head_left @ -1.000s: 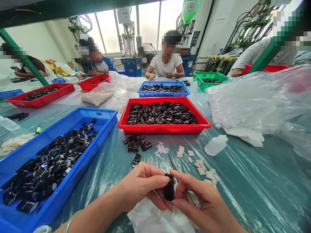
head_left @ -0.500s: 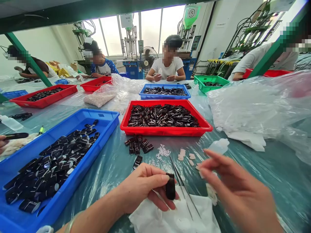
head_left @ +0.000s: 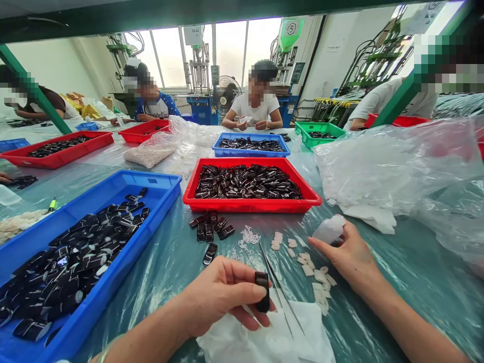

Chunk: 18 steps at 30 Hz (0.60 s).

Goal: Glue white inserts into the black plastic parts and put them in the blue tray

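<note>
My left hand (head_left: 230, 295) pinches a small glossy black plastic part (head_left: 262, 291) upright between thumb and fingers, above a white cloth (head_left: 264, 340). To the right, my right hand (head_left: 350, 247) has its fingers round a translucent white squeeze bottle (head_left: 328, 230); its thumb points left below the bottle. A pair of metal tweezers (head_left: 280, 290) lies partly on the cloth, just right of the black part. Between my hands are small cream-coloured pads (head_left: 321, 282). A single black part (head_left: 209, 254) and a small group of similar parts (head_left: 209, 229) lie beyond my left hand.
Ahead stands a red tray (head_left: 251, 205) heaped with black parts, with a blue tray (head_left: 249, 153) behind it. A large blue tray (head_left: 151, 227) fills the left side. White scraps (head_left: 249, 236) lie near the tweezers. Plastic bags (head_left: 378, 171) spread at right. Co-workers sit across the table.
My right hand has moved forward from the near right and closed round the white bottle. The left hand still holds the black part in nearly the same place. The view has shifted slightly.
</note>
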Tool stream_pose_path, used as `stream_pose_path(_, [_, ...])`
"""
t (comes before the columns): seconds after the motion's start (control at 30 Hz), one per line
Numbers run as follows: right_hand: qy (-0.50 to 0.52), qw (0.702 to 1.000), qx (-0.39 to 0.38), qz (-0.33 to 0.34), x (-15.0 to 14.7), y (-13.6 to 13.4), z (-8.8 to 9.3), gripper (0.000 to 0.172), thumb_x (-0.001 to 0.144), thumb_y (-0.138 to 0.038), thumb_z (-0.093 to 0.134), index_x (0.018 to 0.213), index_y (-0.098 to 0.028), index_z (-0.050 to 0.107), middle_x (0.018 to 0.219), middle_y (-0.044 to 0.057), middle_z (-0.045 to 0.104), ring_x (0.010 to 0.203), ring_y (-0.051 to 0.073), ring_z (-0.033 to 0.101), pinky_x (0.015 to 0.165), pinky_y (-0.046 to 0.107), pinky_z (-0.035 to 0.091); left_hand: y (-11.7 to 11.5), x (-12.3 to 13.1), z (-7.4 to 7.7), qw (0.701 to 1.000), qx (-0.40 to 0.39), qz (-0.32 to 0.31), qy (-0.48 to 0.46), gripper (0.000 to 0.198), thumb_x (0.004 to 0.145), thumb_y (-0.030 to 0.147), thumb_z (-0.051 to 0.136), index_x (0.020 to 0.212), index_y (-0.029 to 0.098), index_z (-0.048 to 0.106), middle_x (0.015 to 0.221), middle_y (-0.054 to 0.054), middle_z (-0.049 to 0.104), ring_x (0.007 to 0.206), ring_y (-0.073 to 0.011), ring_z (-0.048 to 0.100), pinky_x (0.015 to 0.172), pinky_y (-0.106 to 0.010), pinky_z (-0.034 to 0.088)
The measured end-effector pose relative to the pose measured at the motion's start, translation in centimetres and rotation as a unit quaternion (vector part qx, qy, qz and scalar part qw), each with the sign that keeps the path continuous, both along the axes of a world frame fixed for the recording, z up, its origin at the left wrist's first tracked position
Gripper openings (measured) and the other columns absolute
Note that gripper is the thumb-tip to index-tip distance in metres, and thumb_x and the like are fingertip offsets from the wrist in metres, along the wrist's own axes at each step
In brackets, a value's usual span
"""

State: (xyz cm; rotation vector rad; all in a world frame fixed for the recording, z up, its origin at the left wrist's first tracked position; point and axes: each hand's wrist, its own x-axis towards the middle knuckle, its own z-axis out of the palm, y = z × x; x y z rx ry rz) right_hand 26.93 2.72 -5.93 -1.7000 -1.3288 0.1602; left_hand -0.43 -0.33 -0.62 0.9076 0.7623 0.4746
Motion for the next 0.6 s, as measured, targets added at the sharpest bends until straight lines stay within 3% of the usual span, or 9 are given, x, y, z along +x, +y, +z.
stream_pose_path(0.17, [0.012, 0.998, -0.041, 0.049, 0.5, 0.5, -0.2, 0.03, 0.068, -0.039, 0.061, 0.091, -0.02, 0.055, 0.076, 0.004, 0.067, 0.064, 0.021, 0.064, 0.056, 0.031, 0.052, -0.2, 0.0, 0.0, 1.0, 0.009, -0.013, 0.005, 0.022, 0.064, 0.023, 0.07, 0.081, 0.009, 0.071, 0.075, -0.009, 0.068, 0.06, -0.0118, 0.063, 0.051, -0.017, 0.05])
stream_pose_path(0.27, [-0.016, 0.997, -0.034, 0.075, 0.0, 0.0, 0.6, 0.029, 0.071, -0.037, 0.06, 0.094, -0.02, 0.057, 0.082, 0.005, 0.068, 0.069, 0.021, 0.064, 0.059, 0.032, 0.051, -0.2, -0.1, 0.0, 1.0, 0.016, -0.02, 0.0, 0.02, 0.063, 0.021, 0.071, 0.079, 0.01, 0.072, 0.074, -0.008, 0.068, 0.059, -0.011, 0.061, 0.051, -0.017, 0.05])
stream_pose_path(0.37, [-0.066, 0.993, -0.001, 0.1, -1.4, -1.5, 2.1, 0.034, 0.074, -0.031, 0.058, 0.107, -0.022, 0.058, 0.102, 0.006, 0.065, 0.086, 0.024, 0.061, 0.07, 0.036, 0.048, -0.2, 0.0, -0.1, 0.999, 0.019, -0.036, 0.0, 0.017, 0.061, 0.021, 0.072, 0.074, 0.01, 0.073, 0.072, -0.008, 0.067, 0.056, -0.0095, 0.058, 0.049, -0.016, 0.048])
stream_pose_path(0.43, [-0.098, 0.986, 0.027, 0.131, -2.7, -2.7, 3.1, 0.033, 0.074, -0.026, 0.059, 0.107, -0.026, 0.06, 0.103, 0.003, 0.065, 0.094, 0.024, 0.058, 0.078, 0.037, 0.045, -0.3, 0.0, -0.2, 0.999, 0.019, -0.048, 0.0, 0.017, 0.061, 0.022, 0.072, 0.074, 0.01, 0.073, 0.07, -0.007, 0.066, 0.055, -0.0085, 0.056, 0.048, -0.016, 0.047])
stream_pose_path(0.6, [-0.287, 0.92, 0.159, 0.216, -5.2, -5.1, 5.2, 0.041, 0.08, -0.005, 0.046, 0.115, -0.024, 0.055, 0.102, 0.006, 0.064, 0.097, 0.024, 0.055, 0.081, 0.04, 0.04, -0.4, 0.0, -0.4, 0.998, 0.018, -0.061, -0.014, 0.018, 0.062, 0.023, 0.073, 0.076, 0.011, 0.073, 0.065, -0.005, 0.064, 0.053, -0.0075, 0.053, 0.046, -0.015, 0.046])
